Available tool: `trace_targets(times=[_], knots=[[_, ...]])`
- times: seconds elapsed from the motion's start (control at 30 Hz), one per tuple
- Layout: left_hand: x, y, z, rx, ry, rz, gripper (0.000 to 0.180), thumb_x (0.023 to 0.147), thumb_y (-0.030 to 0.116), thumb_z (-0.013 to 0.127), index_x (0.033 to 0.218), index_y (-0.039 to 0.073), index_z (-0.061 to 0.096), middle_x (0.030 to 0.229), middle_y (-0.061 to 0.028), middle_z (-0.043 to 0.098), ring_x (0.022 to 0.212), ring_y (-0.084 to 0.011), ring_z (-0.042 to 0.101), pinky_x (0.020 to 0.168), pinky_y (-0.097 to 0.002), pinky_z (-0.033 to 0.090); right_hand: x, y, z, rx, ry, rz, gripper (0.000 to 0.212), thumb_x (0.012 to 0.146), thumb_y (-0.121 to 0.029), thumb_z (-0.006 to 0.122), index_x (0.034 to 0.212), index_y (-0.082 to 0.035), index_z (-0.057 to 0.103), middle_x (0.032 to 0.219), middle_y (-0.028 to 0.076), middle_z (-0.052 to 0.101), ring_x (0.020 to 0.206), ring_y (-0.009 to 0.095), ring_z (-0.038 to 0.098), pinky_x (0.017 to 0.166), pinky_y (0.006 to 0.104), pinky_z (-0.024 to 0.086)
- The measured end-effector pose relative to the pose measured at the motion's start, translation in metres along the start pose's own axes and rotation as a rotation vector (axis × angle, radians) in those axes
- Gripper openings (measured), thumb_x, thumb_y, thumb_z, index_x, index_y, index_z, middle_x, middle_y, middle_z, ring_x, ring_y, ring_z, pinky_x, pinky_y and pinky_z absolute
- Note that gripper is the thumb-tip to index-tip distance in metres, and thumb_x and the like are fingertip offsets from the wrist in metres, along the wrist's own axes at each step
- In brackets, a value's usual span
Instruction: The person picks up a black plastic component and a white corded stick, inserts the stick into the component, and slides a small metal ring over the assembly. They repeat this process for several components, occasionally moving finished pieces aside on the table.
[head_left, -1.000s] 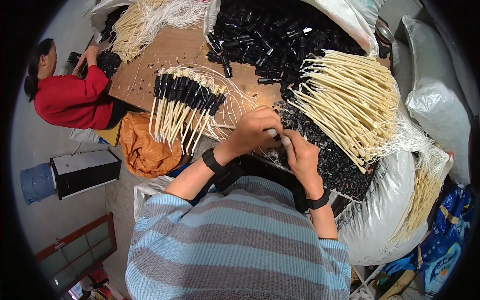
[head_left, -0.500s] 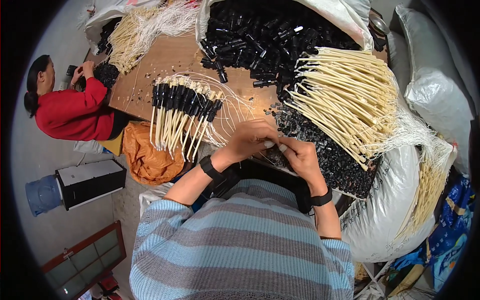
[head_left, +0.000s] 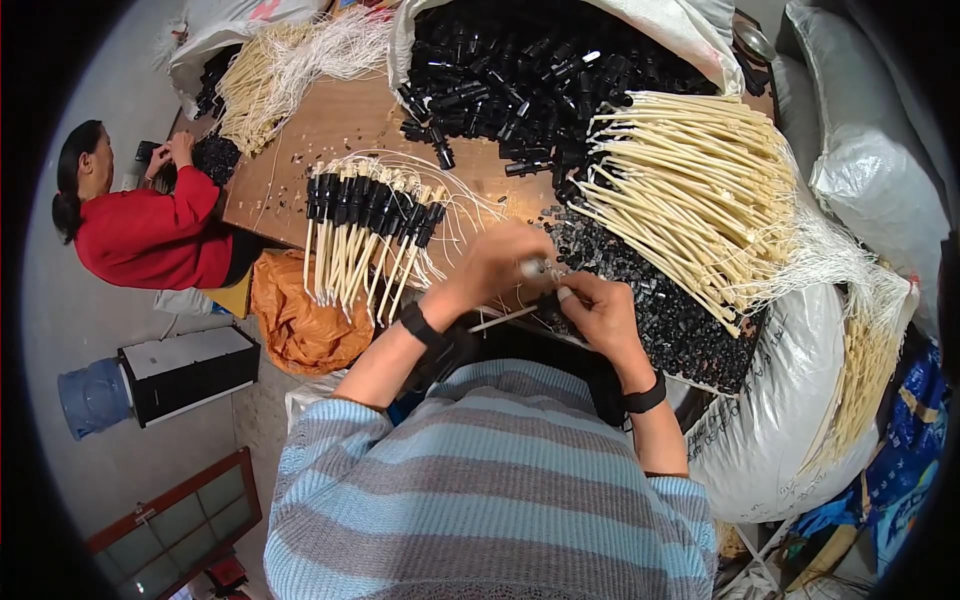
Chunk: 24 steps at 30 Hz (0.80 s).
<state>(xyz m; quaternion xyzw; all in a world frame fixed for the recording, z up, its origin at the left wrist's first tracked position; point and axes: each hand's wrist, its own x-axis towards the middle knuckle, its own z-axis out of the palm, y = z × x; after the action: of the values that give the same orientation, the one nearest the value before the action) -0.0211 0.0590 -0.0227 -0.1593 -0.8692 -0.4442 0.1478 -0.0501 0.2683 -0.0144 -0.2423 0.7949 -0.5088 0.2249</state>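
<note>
My right hand (head_left: 602,315) is pinched closed at the table's near edge. At its fingertips is a small black plastic fitting (head_left: 546,306), with a thin pale rod (head_left: 503,320) sticking out to the left. My left hand (head_left: 505,262) hovers close beside it, smeared by motion; its fingers are hard to read. Just left of it lies a row of pale rods with black fittings (head_left: 378,205) on their ends, their thin white cords trailing to the right. Under and beyond my right hand spreads a heap of small black pieces (head_left: 660,310).
A big bundle of cream rods (head_left: 695,200) lies at the right. Behind it, an open white sack (head_left: 405,50) spills black fittings (head_left: 500,90). Across the table (head_left: 335,115) at the left, a person in a red top (head_left: 150,235) works. A full white sack (head_left: 770,420) stands by the right edge.
My left hand has lifted slightly and blurred, while the right hand stays nearly in place. The pale rod and black fitting now show below my left hand.
</note>
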Motion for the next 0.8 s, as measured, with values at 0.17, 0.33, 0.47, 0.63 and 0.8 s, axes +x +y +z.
trace_targets(times=[0.17, 0.33, 0.47, 0.63, 0.8], knots=[[-0.023, -0.039, -0.031, 0.504, 0.017, -0.422, 0.027, 0.072, -0.002, 0.064, 0.097, 0.007, 0.067, 0.088, -0.0091, 0.067, 0.083, -0.0281, 0.065, 0.074, -0.0360, 0.053, -0.004, 0.001, -0.002, 0.055, 0.182, 0.050, 0.014, 0.084, -0.004, 0.062, 0.096, 0.001, 0.069, 0.063, 0.001, 0.055, 0.057, 0.005, 0.044, 0.053, 0.0223, 0.038], [-0.007, -0.023, -0.008, 0.293, 0.066, -0.066, 0.033, 0.070, -0.006, 0.063, 0.100, 0.006, 0.066, 0.088, -0.0098, 0.067, 0.080, -0.0265, 0.064, 0.070, -0.0371, 0.052, 0.001, 0.014, 0.003, 0.125, 0.208, 0.161, 0.011, 0.085, -0.003, 0.061, 0.092, 0.001, 0.068, 0.061, -0.007, 0.048, 0.055, 0.001, 0.038, 0.050, 0.0202, 0.030], [-0.001, -0.035, 0.011, 0.210, -0.065, -0.104, 0.039, 0.068, -0.007, 0.062, 0.105, 0.005, 0.064, 0.088, -0.0083, 0.067, 0.079, -0.0254, 0.063, 0.072, -0.0361, 0.052, 0.004, 0.011, 0.007, 0.198, 0.223, 0.242, 0.007, 0.087, -0.004, 0.062, 0.085, 0.001, 0.067, 0.059, -0.010, 0.045, 0.054, 0.000, 0.033, 0.049, 0.0197, 0.025], [0.015, 0.024, 0.025, 0.025, 0.053, -0.132, 0.039, 0.069, -0.005, 0.063, 0.107, 0.006, 0.062, 0.078, -0.0076, 0.063, 0.074, -0.0255, 0.062, 0.067, -0.0331, 0.051, 0.008, 0.017, 0.005, 0.226, 0.270, 0.277, 0.008, 0.084, -0.006, 0.065, 0.080, 0.000, 0.067, 0.056, -0.006, 0.051, 0.051, 0.002, 0.040, 0.048, 0.0215, 0.031], [0.016, 0.035, 0.036, 0.232, 0.183, -0.014, 0.043, 0.067, -0.001, 0.069, 0.108, 0.010, 0.062, 0.076, -0.0057, 0.061, 0.071, -0.0239, 0.062, 0.063, -0.0326, 0.050, 0.010, 0.003, 0.005, 0.755, 0.163, 0.263, 0.007, 0.088, -0.003, 0.060, 0.088, 0.000, 0.067, 0.063, -0.008, 0.053, 0.052, 0.001, 0.038, 0.047, 0.0191, 0.027]])
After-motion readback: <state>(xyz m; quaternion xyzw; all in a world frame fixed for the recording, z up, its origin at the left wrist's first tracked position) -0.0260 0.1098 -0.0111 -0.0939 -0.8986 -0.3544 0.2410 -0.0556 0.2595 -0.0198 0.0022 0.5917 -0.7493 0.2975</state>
